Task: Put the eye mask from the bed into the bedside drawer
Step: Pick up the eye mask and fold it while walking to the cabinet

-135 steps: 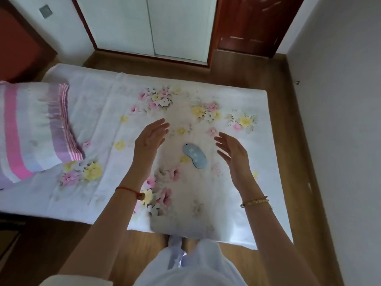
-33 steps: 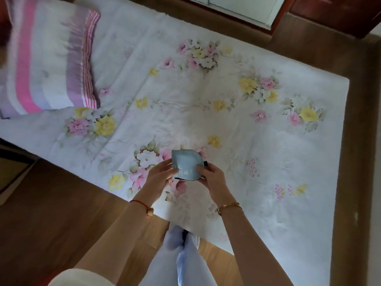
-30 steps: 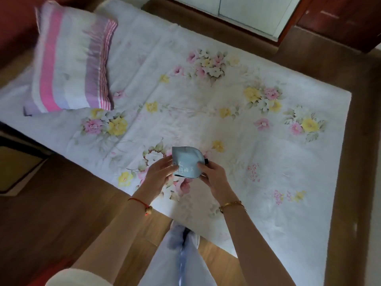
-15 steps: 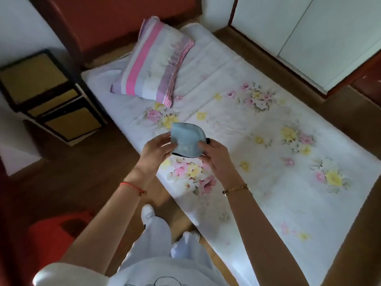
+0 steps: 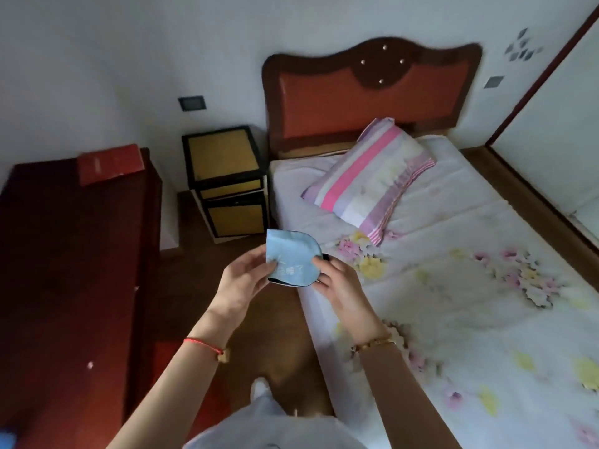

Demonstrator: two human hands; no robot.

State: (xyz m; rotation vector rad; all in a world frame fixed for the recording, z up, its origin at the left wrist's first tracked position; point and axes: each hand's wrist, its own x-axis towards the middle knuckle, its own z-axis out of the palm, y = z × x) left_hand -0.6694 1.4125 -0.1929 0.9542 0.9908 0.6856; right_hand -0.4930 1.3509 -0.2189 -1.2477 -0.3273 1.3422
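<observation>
A light blue eye mask (image 5: 292, 257), folded in half with a black edge, is held up in front of me between both hands. My left hand (image 5: 243, 281) pinches its left side and my right hand (image 5: 338, 283) grips its right side. The mask hangs above the wooden floor beside the bed (image 5: 460, 254). The bedside cabinet (image 5: 227, 179), black-framed with yellow panels, stands beyond the mask, left of the headboard. Both of its drawer fronts (image 5: 235, 217) look closed.
A striped pink and purple pillow (image 5: 369, 176) lies at the head of the bed. A dark red wooden dresser (image 5: 74, 270) fills the left side, with a red box (image 5: 110, 162) on top. A strip of wooden floor (image 5: 259, 335) runs between dresser and bed.
My view has swung left from the bed toward the headboard and bedside cabinet. Both hands picked the mask off the bed, folded it, and carry it toward the cabinet.
</observation>
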